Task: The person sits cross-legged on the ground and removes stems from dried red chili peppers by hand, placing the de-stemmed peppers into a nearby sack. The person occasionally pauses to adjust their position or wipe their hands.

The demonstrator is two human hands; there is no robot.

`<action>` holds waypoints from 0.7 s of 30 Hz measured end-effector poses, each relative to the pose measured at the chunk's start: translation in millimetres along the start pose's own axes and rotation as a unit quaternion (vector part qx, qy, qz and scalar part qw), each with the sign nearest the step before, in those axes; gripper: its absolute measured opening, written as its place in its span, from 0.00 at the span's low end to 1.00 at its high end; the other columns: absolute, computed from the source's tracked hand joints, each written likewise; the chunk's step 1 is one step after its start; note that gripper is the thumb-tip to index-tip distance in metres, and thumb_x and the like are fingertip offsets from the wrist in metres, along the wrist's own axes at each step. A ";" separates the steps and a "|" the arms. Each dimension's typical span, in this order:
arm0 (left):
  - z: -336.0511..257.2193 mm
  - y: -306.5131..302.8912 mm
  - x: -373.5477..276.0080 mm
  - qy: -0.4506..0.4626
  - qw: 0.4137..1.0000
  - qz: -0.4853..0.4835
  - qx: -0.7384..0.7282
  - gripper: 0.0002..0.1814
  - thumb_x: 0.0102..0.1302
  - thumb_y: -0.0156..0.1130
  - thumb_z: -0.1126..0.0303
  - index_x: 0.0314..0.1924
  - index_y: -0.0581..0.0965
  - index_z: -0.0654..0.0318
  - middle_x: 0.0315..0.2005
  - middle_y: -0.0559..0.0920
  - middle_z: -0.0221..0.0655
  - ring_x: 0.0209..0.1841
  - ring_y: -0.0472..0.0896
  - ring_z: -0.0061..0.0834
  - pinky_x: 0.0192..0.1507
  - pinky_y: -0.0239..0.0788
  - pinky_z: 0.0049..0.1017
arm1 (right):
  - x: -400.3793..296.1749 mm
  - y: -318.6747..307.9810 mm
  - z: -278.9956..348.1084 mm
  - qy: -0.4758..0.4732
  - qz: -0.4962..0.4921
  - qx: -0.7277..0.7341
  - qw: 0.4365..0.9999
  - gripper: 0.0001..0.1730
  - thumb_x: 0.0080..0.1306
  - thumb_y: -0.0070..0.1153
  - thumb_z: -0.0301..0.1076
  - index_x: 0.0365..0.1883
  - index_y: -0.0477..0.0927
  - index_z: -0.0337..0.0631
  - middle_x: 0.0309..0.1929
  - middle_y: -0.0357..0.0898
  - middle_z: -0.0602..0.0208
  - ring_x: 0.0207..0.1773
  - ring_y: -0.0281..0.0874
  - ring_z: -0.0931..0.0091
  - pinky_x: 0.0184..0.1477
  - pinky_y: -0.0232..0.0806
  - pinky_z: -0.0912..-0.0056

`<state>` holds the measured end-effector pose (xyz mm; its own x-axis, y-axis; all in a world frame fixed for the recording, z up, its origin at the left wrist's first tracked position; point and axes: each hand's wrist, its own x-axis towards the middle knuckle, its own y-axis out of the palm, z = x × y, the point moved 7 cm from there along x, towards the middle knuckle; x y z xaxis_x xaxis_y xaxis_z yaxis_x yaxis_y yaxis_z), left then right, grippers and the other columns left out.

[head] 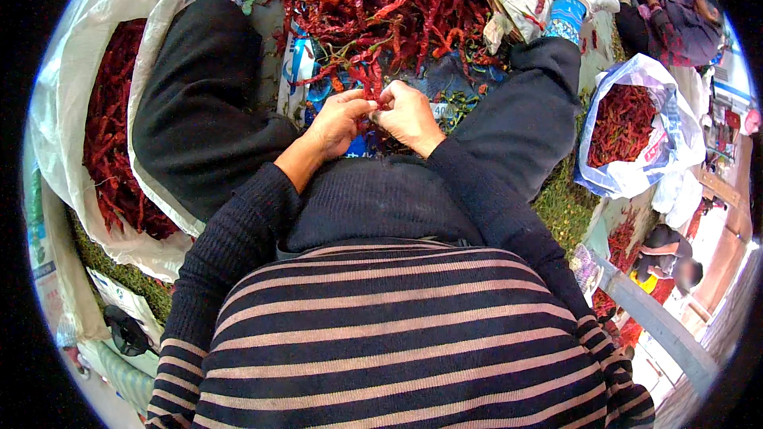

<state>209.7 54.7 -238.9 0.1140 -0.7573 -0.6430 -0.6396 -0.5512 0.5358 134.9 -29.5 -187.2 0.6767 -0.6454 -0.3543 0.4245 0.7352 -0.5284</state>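
Between my knees, my left hand [341,121] and my right hand [407,112] meet at the fingertips over a few dried red chilies [371,80]. The fingers of both hands close on these chilies near their lower ends; the exact grip of each finger is partly hidden. Just beyond lies a large heap of dried red chilies [387,0], spread between my feet. Under the hands is a blue printed sack [357,146] with loose green stems on it.
At the left stands an open white sack [65,101] full of dried chilies. A white and blue bag [685,143] of chilies stands at the right. Stems litter the ground [563,208]. Other people [685,27] sit at the upper right and lower right, near a grey metal beam [656,316].
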 end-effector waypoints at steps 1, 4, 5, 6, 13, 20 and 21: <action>-0.1 0.5 -1.4 -0.001 1.000 0.007 0.007 0.09 0.58 0.55 0.73 0.39 0.73 0.66 0.33 0.78 0.32 0.34 0.76 0.23 0.36 0.68 0.21 | -0.9 0.9 4.1 -0.012 -0.006 -0.014 1.000 0.14 0.44 0.59 0.33 0.27 0.72 0.35 0.27 0.75 0.51 0.33 0.75 0.60 0.35 0.67 0.65; -4.6 4.0 -7.4 0.019 1.000 -0.013 0.021 0.09 0.58 0.55 0.73 0.38 0.73 0.66 0.33 0.78 0.33 0.33 0.76 0.23 0.36 0.68 0.21 | -4.8 8.5 14.6 -0.051 0.006 0.004 0.999 0.13 0.47 0.56 0.32 0.29 0.72 0.34 0.28 0.75 0.49 0.33 0.75 0.58 0.35 0.67 0.63; -7.4 5.2 -9.8 0.029 0.999 -0.027 0.024 0.09 0.58 0.55 0.73 0.38 0.73 0.66 0.32 0.78 0.34 0.32 0.76 0.23 0.36 0.69 0.22 | -6.1 11.7 15.1 -0.072 0.024 0.032 0.997 0.12 0.48 0.55 0.29 0.30 0.72 0.33 0.28 0.76 0.51 0.32 0.76 0.60 0.33 0.68 0.64; -9.6 2.3 -10.3 0.045 0.998 -0.042 0.028 0.08 0.58 0.55 0.73 0.38 0.72 0.67 0.30 0.78 0.35 0.30 0.76 0.24 0.33 0.70 0.24 | -6.5 14.1 11.3 -0.037 0.045 0.121 0.991 0.11 0.49 0.54 0.27 0.31 0.71 0.33 0.28 0.76 0.53 0.31 0.76 0.63 0.32 0.69 0.65; -23.4 4.5 -38.4 0.026 0.995 -0.046 0.090 0.03 0.59 0.54 0.72 0.29 0.70 0.61 0.18 0.72 0.27 0.16 0.66 0.16 0.15 0.54 0.17 | -13.7 -13.3 -1.7 0.087 0.041 0.324 0.941 0.10 0.60 0.47 0.23 0.40 0.69 0.32 0.33 0.74 0.61 0.32 0.76 0.75 0.32 0.70 0.75; -35.7 14.8 -57.1 0.054 0.977 -0.003 0.207 0.04 0.60 0.53 0.69 0.29 0.70 0.59 0.17 0.69 0.21 0.15 0.62 0.11 0.16 0.50 0.15 | -10.9 -19.8 -4.2 0.120 0.071 0.544 0.827 0.09 0.62 0.46 0.28 0.41 0.70 0.37 0.30 0.73 0.67 0.27 0.71 0.81 0.30 0.69 0.78; -36.3 15.6 -57.9 0.054 0.972 0.002 0.228 0.04 0.60 0.53 0.69 0.28 0.71 0.59 0.17 0.69 0.20 0.15 0.62 0.11 0.17 0.51 0.14 | -10.9 -22.3 1.4 0.103 0.075 0.560 0.819 0.09 0.62 0.46 0.28 0.41 0.70 0.37 0.30 0.73 0.67 0.26 0.71 0.82 0.30 0.69 0.79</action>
<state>220.7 77.2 -173.5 0.1749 -0.8052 -0.5667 -0.9079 -0.3545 0.2236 118.9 -38.6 -170.5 0.7042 -0.4670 -0.5348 0.7100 0.4636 0.5300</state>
